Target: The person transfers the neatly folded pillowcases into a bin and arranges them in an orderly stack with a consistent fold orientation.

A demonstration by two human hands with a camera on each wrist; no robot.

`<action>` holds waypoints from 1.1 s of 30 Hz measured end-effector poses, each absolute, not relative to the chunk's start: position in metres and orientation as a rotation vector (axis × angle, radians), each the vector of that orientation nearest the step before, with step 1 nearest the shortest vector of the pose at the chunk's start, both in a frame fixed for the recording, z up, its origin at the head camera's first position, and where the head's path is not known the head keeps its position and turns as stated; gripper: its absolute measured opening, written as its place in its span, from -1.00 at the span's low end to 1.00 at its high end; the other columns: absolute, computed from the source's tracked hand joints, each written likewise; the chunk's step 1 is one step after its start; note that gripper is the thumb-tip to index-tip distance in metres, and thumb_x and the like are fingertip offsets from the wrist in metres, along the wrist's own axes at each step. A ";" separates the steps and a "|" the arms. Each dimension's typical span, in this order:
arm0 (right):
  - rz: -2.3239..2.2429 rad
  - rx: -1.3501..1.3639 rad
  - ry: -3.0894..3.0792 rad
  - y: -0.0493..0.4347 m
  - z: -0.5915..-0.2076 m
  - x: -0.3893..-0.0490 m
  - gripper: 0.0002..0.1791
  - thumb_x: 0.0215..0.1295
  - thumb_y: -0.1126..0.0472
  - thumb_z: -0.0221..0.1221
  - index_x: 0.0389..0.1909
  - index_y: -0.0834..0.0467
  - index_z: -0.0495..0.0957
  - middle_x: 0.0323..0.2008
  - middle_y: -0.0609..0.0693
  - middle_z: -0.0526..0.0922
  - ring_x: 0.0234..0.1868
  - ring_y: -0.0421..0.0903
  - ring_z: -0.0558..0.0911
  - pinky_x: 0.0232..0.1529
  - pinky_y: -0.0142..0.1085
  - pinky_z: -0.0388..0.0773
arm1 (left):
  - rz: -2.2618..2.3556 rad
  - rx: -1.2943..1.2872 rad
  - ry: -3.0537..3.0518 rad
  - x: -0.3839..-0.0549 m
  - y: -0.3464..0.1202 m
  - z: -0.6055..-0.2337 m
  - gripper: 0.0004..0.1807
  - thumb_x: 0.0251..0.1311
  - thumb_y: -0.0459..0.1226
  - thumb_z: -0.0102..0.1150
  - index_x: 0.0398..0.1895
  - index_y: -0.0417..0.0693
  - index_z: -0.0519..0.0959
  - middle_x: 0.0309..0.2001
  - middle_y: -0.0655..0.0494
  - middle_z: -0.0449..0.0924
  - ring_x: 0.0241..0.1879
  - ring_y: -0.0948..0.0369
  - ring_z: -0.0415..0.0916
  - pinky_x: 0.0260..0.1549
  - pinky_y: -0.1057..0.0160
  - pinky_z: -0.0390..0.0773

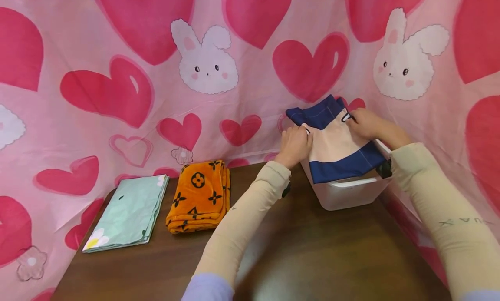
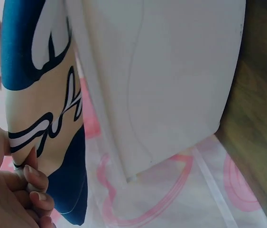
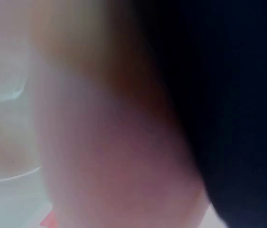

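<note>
A navy and beige cloth (image 1: 336, 142) with dark-outlined pale lettering is stretched between both hands over a white plastic bin (image 1: 347, 200). My left hand (image 1: 295, 145) pinches its left side. On the opposite side, my right hand (image 1: 371, 126) grips the fabric near a piece of the lettering. The navy lower band drapes over the bin's front rim. In the left wrist view, curled fingers of the left hand (image 2: 17, 190) hold the cloth (image 2: 69, 183) beside the bin's wall (image 2: 185, 85). Blurred skin and a dark shape fill most of the right wrist view.
A folded mint-green cloth (image 1: 126, 212) with a daisy print lies at the left of the brown table (image 1: 312, 253). Beside it sits a folded orange blanket (image 1: 199, 194) with dark motifs. A pink heart-and-bunny curtain (image 1: 250, 79) hangs behind and along the right side.
</note>
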State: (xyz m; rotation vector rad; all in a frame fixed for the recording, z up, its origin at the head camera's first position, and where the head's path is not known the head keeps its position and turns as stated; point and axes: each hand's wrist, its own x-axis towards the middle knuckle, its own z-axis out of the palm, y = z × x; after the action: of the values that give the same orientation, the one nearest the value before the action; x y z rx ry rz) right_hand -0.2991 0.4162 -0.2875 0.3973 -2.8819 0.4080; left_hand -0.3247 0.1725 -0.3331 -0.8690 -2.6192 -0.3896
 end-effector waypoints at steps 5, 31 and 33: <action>0.389 0.384 -2.904 0.424 -0.291 -0.299 -0.79 0.41 0.37 0.04 -0.31 0.50 0.47 -0.47 0.28 0.52 -0.36 0.23 0.52 -0.13 0.16 0.46 | -0.413 -0.869 -2.654 -0.325 0.180 -0.340 -0.56 0.55 -0.05 -0.15 -0.12 -0.14 0.67 -0.13 -0.04 0.70 -0.12 0.03 0.62 -0.10 0.09 0.55; 0.356 0.292 -2.988 0.449 -0.307 -0.297 -0.81 0.35 0.40 0.00 -0.40 0.48 0.42 -0.46 0.32 0.51 -0.37 0.25 0.53 -0.10 0.21 0.49 | -0.394 -0.837 -2.680 -0.330 0.217 -0.363 -0.61 0.54 -0.10 -0.15 -0.12 -0.07 0.68 -0.16 0.05 0.70 -0.10 0.09 0.63 -0.12 0.14 0.51; 0.345 0.289 -2.989 0.450 -0.307 -0.299 -0.81 0.35 0.40 0.00 -0.40 0.48 0.42 -0.46 0.34 0.51 -0.37 0.27 0.53 -0.08 0.22 0.49 | -0.420 -0.822 -2.673 -0.333 0.218 -0.364 -0.63 0.53 -0.11 -0.12 -0.15 -0.07 0.69 -0.17 0.05 0.71 -0.11 0.08 0.63 -0.14 0.14 0.50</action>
State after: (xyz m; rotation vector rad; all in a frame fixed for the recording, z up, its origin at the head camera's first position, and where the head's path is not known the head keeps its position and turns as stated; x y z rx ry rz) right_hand -0.2985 0.4505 -0.3071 0.2890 -2.9892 0.3454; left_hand -0.3326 0.2183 -0.3640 -0.8222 -2.6735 -0.4205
